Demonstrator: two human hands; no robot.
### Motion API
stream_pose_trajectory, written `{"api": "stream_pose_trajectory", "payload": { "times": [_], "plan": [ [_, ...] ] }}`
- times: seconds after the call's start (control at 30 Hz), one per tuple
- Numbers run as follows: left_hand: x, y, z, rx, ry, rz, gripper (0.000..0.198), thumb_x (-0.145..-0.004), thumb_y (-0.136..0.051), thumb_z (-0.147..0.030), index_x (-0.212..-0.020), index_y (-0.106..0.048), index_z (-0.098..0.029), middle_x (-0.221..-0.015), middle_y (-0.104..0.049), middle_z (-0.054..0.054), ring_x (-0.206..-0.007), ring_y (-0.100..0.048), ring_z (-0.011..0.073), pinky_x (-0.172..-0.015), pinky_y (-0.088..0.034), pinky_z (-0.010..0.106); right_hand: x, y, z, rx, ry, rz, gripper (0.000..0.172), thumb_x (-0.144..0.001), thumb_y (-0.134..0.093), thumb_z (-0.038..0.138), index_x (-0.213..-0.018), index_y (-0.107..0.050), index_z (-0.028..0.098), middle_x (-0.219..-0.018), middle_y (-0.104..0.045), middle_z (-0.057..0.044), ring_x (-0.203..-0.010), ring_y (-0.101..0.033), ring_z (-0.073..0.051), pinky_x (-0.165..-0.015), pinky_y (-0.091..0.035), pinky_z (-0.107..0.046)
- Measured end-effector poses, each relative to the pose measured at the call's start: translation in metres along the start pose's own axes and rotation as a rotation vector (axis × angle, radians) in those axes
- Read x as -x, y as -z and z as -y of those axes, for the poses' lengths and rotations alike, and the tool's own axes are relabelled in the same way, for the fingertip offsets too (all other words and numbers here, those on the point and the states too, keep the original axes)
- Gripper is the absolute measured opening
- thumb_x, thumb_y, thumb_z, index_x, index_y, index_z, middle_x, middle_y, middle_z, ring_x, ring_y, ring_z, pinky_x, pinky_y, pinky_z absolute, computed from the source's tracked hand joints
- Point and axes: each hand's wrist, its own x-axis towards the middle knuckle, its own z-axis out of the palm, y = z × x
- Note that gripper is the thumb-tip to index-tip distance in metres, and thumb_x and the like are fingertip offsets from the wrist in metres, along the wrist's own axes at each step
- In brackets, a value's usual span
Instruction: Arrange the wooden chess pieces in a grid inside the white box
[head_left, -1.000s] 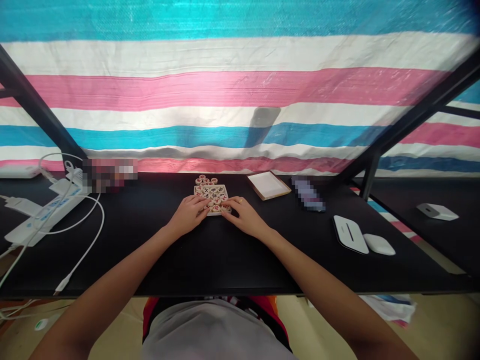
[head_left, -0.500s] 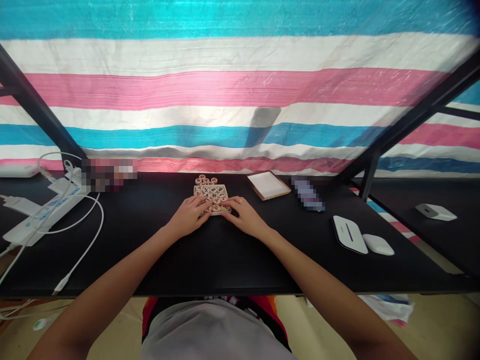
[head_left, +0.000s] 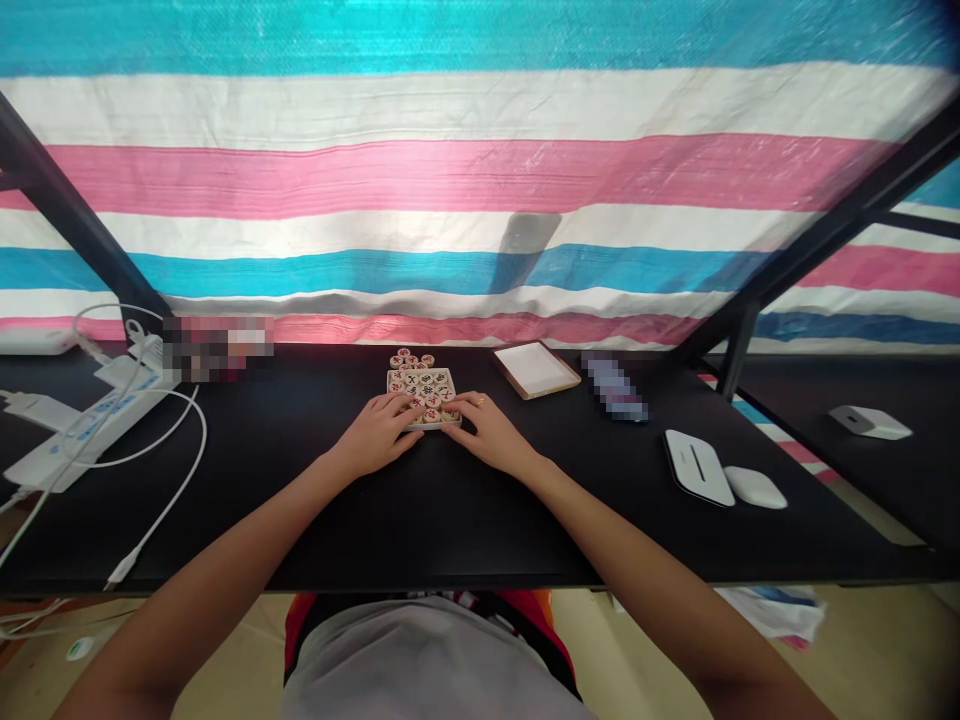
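Observation:
A small white box (head_left: pixel 452 380) on the black desk is filled with several round pieces (head_left: pixel 427 390) marked in red or black. My left hand (head_left: pixel 380 432) rests at the box's near left corner, fingers apart and fingertips over the pieces. At the near right corner is my right hand (head_left: pixel 484 430), its fingers also apart, touching the box edge and the pieces there. Neither hand has a piece lifted. Just behind the box, more round pieces (head_left: pixel 412 359) with red marks are grouped on the desk.
Right of the box lies a shallow box lid (head_left: pixel 536 369), then a pixelated item (head_left: pixel 615 386). Further right are a white flat device (head_left: pixel 699 467) and a rounded white case (head_left: pixel 755 487). A white power strip (head_left: pixel 90 430) with cables occupies the left side.
My left thumb has shifted slightly at the near edge of the box. Otherwise both hands and the pieces look nearly the same.

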Motion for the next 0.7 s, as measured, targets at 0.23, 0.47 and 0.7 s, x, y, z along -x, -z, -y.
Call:
{"api": "stream_pose_trajectory", "payload": {
  "times": [0.23,0.47,0.7],
  "plan": [
    [0.001,0.002,0.001,-0.006,-0.006,-0.027,0.035,-0.092,-0.046,-0.033,-0.122,-0.056,-0.019,-0.122,-0.056,0.01,-0.116,-0.049,0.0249,-0.099,-0.039,0.041,0.001,-0.004,-0.004,0.035,0.019,0.007,0.037,-0.084,-0.059,0.036,-0.119,-0.057,0.023,-0.121,-0.053,-0.011,-0.115,-0.048,-0.027,-0.099,-0.043,-0.046],
    [-0.002,0.003,-0.004,0.012,0.014,-0.052,0.035,-0.092,-0.046,-0.032,-0.121,-0.057,-0.016,-0.118,-0.058,0.011,-0.114,-0.05,0.0242,-0.098,-0.04,0.039,0.001,-0.004,-0.004,0.039,0.015,0.034,0.039,-0.085,-0.058,0.036,-0.122,-0.055,0.024,-0.122,-0.052,-0.01,-0.116,-0.048,-0.027,-0.099,-0.043,-0.046],
    [0.009,0.084,0.082,-0.033,0.317,-0.137,0.037,-0.092,-0.041,-0.035,-0.115,-0.06,-0.014,-0.112,-0.062,0.01,-0.106,-0.055,0.0214,-0.097,-0.04,0.035,0.0,-0.001,-0.002,0.028,-0.006,0.061,0.037,-0.085,-0.057,0.036,-0.12,-0.056,0.024,-0.125,-0.051,-0.01,-0.116,-0.048,-0.026,-0.1,-0.043,-0.044]
  ]
}}
